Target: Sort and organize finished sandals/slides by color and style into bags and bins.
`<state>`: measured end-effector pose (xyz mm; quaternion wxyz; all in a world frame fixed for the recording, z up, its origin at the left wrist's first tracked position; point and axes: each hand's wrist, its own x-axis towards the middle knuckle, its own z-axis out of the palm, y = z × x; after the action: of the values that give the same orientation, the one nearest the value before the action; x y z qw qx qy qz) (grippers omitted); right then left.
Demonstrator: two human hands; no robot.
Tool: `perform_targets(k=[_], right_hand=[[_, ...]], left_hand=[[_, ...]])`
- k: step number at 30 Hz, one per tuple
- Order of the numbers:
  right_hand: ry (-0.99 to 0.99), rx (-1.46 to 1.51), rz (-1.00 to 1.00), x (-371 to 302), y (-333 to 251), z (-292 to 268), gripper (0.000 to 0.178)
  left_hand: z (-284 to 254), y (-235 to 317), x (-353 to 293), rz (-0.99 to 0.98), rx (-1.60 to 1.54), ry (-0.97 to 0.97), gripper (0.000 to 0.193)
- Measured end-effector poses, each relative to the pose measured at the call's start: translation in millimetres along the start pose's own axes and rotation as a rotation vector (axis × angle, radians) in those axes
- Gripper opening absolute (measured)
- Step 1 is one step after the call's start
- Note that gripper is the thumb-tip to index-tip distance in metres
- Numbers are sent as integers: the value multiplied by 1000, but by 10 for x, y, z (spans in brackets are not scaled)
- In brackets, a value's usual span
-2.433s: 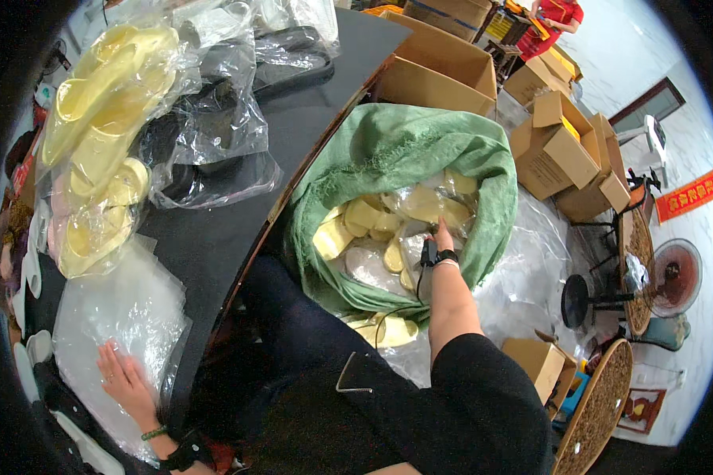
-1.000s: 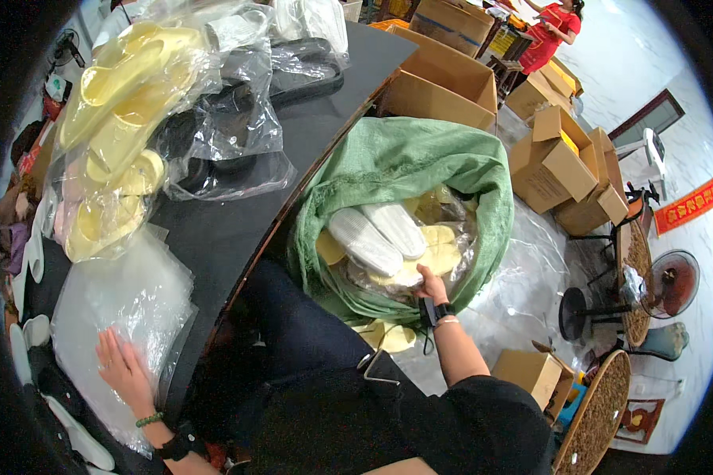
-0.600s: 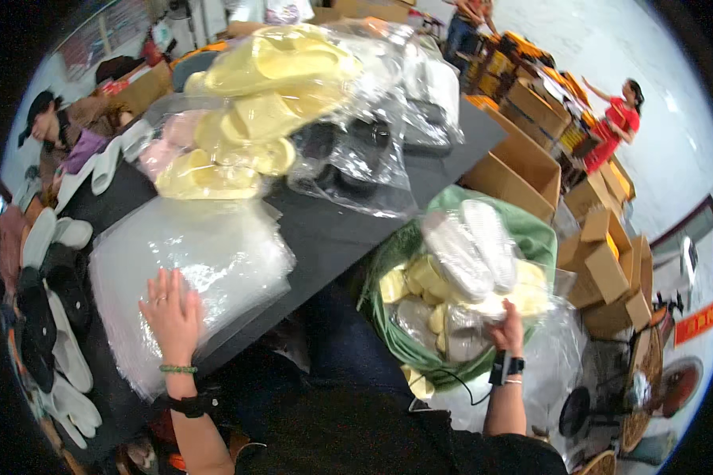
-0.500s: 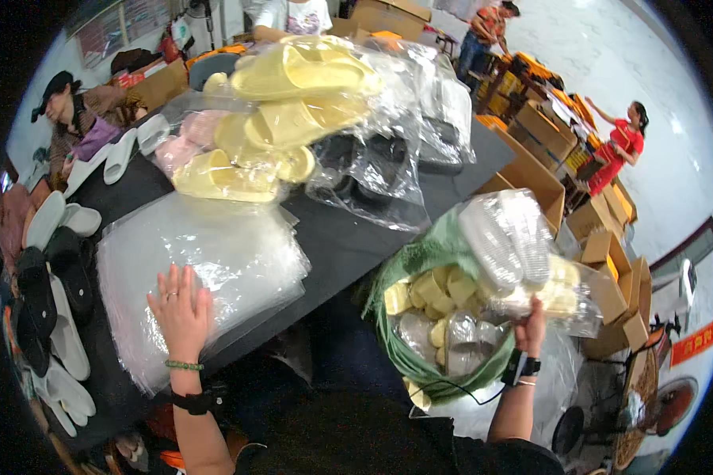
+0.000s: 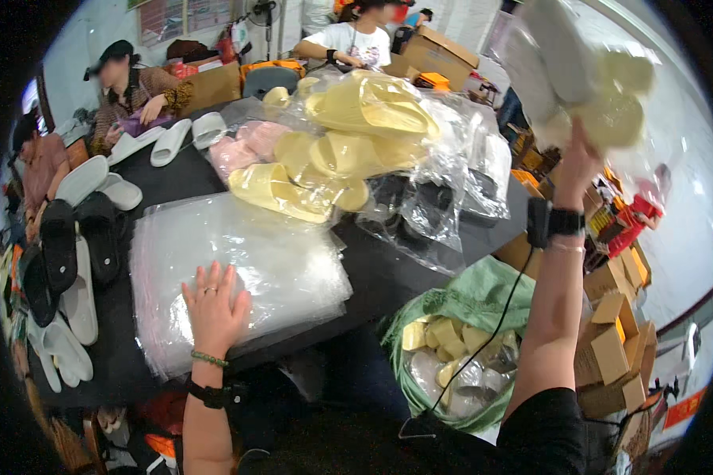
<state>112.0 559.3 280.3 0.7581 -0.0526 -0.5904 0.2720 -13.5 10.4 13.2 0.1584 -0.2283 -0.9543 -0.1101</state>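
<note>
My left hand [image 5: 218,313] lies flat, fingers spread, on a stack of clear plastic bags [image 5: 309,273] on the black table. High at the right, my right hand [image 5: 576,162] is closed on bagged slippers [image 5: 561,51]; pale grey and yellow ones show, blurred by motion. Below that arm stands a green woven sack [image 5: 467,289], its mouth open, with yellow and grey bagged slippers inside. Beyond the bag stack lies a heap of bagged yellow slippers [image 5: 364,107], with pink slippers [image 5: 249,146] and black slippers [image 5: 428,206] in clear bags beside it.
Loose white slippers [image 5: 78,289] and black slippers [image 5: 99,229] line the table's left side. Several people sit or stand around, one in a white shirt [image 5: 356,43] across the table. Cardboard boxes [image 5: 610,340] stand at the right. A dark cable runs from my right wrist.
My right hand has lifted the bagged slippers up and away from above the green sack. My left hand stays flat on the bag stack. The view has shifted.
</note>
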Motion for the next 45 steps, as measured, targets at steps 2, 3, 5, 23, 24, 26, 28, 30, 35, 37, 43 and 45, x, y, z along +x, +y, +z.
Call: perform_targets(k=[2, 3, 5, 23, 24, 26, 28, 30, 35, 37, 43, 45], right_hand=[[-242, -362, -137, -69, -39, 522, 33], [-276, -212, -234, -263, -64, 833, 34], [-640, -550, -714, -346, 286, 1129, 35], [-890, -1085, -487, -1050, 559, 1638, 37], [-992, -1176, -294, -1054, 687, 1610, 39], [-1071, -1271, -94, -936, 1107, 1458, 41], [-1384, -1226, -113, -485, 1590, 1092, 55], [-1312, -934, -59, -731, 1335, 1238, 67], [-1283, -629, 106, -573, 757, 1115, 89], [-1282, -764, -237, -179, 1381, 767, 74], [-1073, -217, 168, 247, 2037, 369, 19], [-728, 195, 435, 304, 2397, 207, 26]], left_hand=[[45, -35, -26, 21, -11, 7, 56], [49, -41, -32, 3, 2, 10, 56], [58, 83, 60, 56, -41, 15, 56], [-36, -72, -60, 20, -19, 75, 57], [-17, -70, -65, 22, -19, 80, 57], [31, -19, -34, 48, -26, 96, 57], [89, 151, 75, 110, -91, 142, 55], [66, 19, -12, 69, -55, 153, 54], [17, -90, -99, 3, -40, 76, 55], [66, 24, 26, 32, -95, 84, 55], [148, -50, 49, 85, -102, 182, 56], [90, 9, 46, 48, -54, 81, 58]])
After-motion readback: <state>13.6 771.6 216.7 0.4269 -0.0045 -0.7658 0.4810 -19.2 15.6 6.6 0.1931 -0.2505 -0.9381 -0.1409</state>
